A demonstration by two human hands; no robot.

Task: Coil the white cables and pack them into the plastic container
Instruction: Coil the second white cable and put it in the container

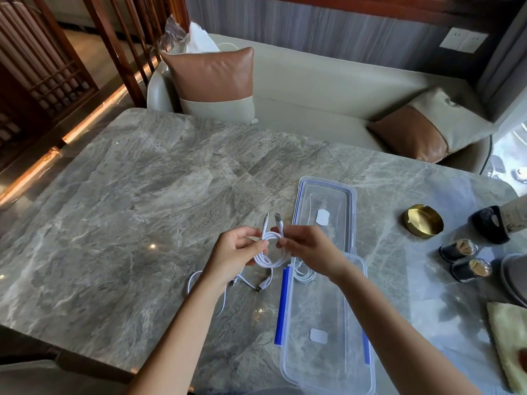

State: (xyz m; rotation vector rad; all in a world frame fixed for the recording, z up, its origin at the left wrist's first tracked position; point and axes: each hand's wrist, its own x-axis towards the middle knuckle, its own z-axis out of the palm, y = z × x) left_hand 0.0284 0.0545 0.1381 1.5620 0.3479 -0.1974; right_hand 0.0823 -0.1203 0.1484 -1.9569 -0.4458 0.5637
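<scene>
A clear plastic container (328,323) sits at 5 o'clock on the marble table (114,209); at centre, the left hand (236,252) and right hand (308,249) pinch a coiled white cable (269,252) — another cable (251,283) lies loose below, the lid (325,206) beyond

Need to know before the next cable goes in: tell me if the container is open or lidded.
Open. The plastic container has no lid on; its lid lies flat on the table beyond it.
</scene>
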